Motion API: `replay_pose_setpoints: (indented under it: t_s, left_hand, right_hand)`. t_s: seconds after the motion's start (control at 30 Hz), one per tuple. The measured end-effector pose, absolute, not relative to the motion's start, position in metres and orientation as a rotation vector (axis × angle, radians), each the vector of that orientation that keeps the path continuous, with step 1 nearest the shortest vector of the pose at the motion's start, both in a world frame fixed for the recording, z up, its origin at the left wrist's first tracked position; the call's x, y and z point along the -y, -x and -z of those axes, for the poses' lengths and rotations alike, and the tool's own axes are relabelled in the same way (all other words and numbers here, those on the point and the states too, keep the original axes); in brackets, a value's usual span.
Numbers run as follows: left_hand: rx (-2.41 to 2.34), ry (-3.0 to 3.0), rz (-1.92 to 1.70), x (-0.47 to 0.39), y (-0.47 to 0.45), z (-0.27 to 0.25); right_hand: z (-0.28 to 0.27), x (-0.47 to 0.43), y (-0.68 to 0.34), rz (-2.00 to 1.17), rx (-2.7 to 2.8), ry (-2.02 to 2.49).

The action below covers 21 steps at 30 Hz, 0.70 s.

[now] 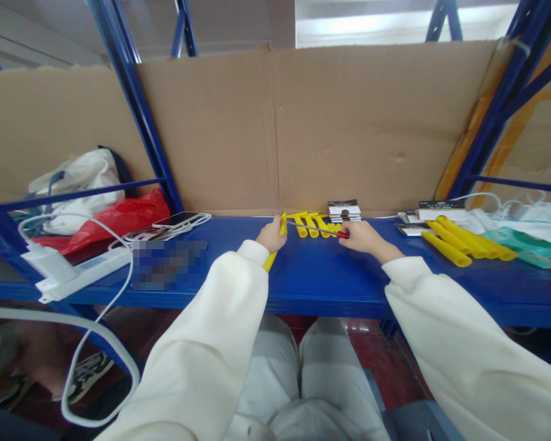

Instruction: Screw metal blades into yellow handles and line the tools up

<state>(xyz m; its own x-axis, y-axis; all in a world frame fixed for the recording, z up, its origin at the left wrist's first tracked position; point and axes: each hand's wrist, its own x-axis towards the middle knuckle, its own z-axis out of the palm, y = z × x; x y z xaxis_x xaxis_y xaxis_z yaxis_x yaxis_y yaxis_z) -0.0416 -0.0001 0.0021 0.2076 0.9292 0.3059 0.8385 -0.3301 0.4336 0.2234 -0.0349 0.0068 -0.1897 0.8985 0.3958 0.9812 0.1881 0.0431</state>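
Left hand [272, 234]: fingers closed round yellow tube [270, 262], over table [326, 275] | right hand [360, 237]: fingers round red-handled screwdriver [343, 234], shaft reaching tube's top | step: likely tool-to-tube work | next calls for: steady tip

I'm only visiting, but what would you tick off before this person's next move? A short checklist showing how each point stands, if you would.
1. Yellow, hollow-looking tube held: ok, in the left hand.
2. Red-handled tool with a thin, metal-looking shaft held: ok, in the right hand.
3. Shaft tip inside the held tube: cannot tell; it points there, but the contact is too small to see.
4. Shaft free of the short row of yellow tubes: cannot tell; they overlap in this view.
5. Right hand apart from the pile of yellow tubes at right: ok.
6. White cable kept on the shelf: not ok; it hangs over the front edge.
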Motion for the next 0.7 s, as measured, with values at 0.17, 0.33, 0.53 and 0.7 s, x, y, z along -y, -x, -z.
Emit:
replay_pose_setpoints:
  t_s: [0.17, 0.33, 0.53, 0.7]
  left_hand:
    - [-1.729, -2.310, -0.748, 0.0027, 0.0403, -0.0040]
    - [-1.744, -2.309, -0.735, 0.0055, 0.0393, -0.0058]
    - [-1.740, -2.301, -0.715, 0.0061, 0.0395, -0.0069]
    - [-1.746, -2.314, -0.707, 0.0053, 0.0397, -0.0062]
  right_hand:
    - [-0.0051, 0.0340, -0.2242, 0.415, 2.164, 1.832]
    - [-0.0070, 0.0379, -0.2216, 0.390, 2.175, 1.840]
    - [-0.0097, 0.0386, -0.2217, 0.463, 2.217, 1.805]
    - [-0.0080, 0.0372, -0.2224, 0.421, 2.237, 1.808]
